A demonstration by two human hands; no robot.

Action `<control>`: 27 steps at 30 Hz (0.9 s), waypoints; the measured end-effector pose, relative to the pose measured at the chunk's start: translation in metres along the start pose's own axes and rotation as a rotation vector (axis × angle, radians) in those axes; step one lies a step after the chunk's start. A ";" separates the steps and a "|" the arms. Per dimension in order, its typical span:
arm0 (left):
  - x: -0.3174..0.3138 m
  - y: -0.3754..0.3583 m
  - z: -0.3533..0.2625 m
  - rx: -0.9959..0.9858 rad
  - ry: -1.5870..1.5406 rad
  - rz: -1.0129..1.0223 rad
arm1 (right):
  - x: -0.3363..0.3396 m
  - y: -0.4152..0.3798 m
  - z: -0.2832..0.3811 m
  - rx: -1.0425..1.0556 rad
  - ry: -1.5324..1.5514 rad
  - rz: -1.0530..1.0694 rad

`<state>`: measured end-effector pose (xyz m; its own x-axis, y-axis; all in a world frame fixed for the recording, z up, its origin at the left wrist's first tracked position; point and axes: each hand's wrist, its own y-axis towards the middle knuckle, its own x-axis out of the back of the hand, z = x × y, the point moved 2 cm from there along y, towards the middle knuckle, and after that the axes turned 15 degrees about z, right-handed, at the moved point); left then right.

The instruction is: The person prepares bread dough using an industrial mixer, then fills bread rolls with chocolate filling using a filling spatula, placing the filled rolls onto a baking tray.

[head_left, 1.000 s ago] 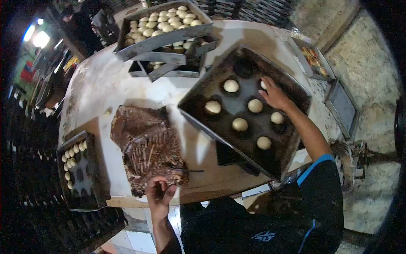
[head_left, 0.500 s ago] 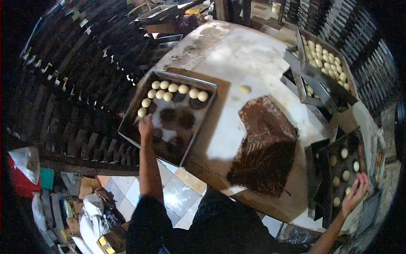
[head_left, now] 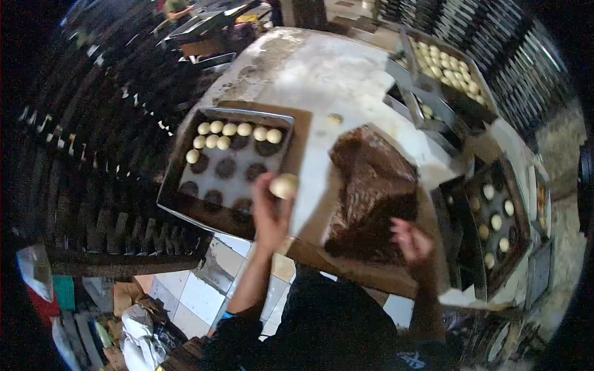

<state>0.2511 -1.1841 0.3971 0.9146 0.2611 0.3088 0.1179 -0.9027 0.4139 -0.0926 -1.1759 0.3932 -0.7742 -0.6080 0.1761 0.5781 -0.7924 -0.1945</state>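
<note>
While our left grip [head_left: 270, 210] pinches a dough ball [head_left: 284, 185] mid-frame beside the left tray [head_left: 185, 201], our right grip [head_left: 411, 240] hangs open, empty, over the table [head_left: 346, 80].

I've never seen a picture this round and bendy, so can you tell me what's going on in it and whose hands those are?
A person wears a camera on their head, looking down, so the picture curves. Those are that person's own hands. The left hand holds a ball of dough over the table. The right hand, a bit blurry, is open above a brown chocolate-looking patch. On the left sits a dark tray with dough balls along its far edge. Another tray on the right holds more.
</note>
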 end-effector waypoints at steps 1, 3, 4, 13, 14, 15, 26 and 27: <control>-0.033 -0.010 -0.040 -0.080 0.107 0.107 | -0.034 0.006 0.014 0.170 0.024 0.019; -0.087 -0.037 -0.075 0.127 -0.364 0.589 | -0.050 0.011 0.027 0.069 0.319 0.040; -0.101 -0.040 -0.098 0.016 -0.319 0.588 | -0.045 0.005 0.040 0.234 0.160 -0.084; -0.148 -0.102 -0.176 0.062 -0.267 0.263 | -0.010 -0.086 0.079 0.677 -0.316 -0.258; -0.155 -0.117 -0.178 -0.025 -0.104 0.262 | -0.016 -0.090 0.074 0.648 -0.158 -0.172; -0.161 -0.130 -0.178 -0.088 -0.037 0.290 | -0.024 -0.096 0.073 0.648 -0.161 -0.185; -0.071 -0.179 -0.136 0.547 -0.841 0.162 | -0.141 -0.027 0.023 0.451 -0.368 -0.399; -0.063 -0.190 -0.123 0.683 -0.966 -0.017 | -0.151 -0.025 0.023 0.239 -0.064 -0.141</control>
<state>0.1231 -0.9873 0.4048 0.7895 0.1728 -0.5889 0.0475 -0.9738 -0.2222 0.0154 -1.0657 0.3933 -0.8377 -0.4868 0.2476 0.5163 -0.8537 0.0682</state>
